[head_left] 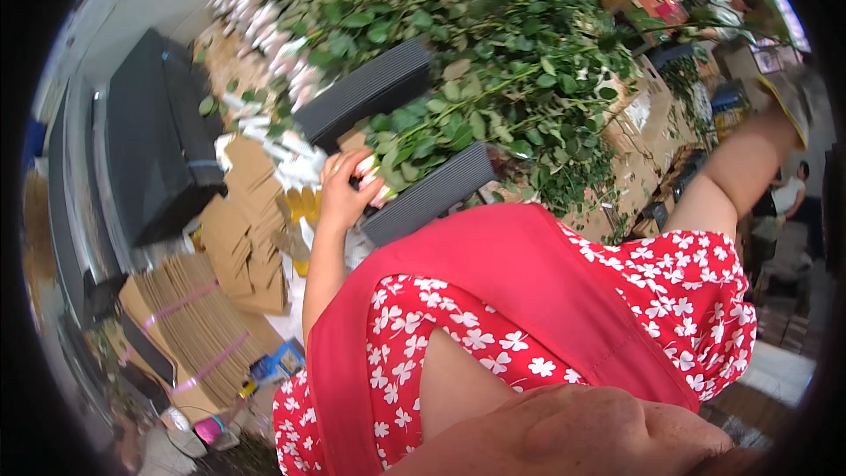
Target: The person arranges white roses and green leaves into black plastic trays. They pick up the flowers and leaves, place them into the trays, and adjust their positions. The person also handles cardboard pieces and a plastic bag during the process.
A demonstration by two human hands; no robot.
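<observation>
My left hand (348,185) curls around pinkish-white rose heads (368,178), fingers on one side and thumb on the other. Their leafy stems (458,128) stretch right between two dark ridged pads, the far pad (366,88) and the near pad (432,194). My right arm reaches far out to the right. A greyish glove with a yellow cuff edge seems to cover my right hand (796,101); its fingers are blurred and lost at the picture's rim. Behind the pads lies a big heap of leafy rose stems (423,9), with white-wrapped heads (269,26) at its left.
Left of my left hand lie loose brown cardboard pieces (242,220) and a yellow glove (302,204). A strapped stack of flat cardboard (189,322) stands nearer me. A large black box-shaped object (154,132) is at the far left. Another person (789,194) appears at the right.
</observation>
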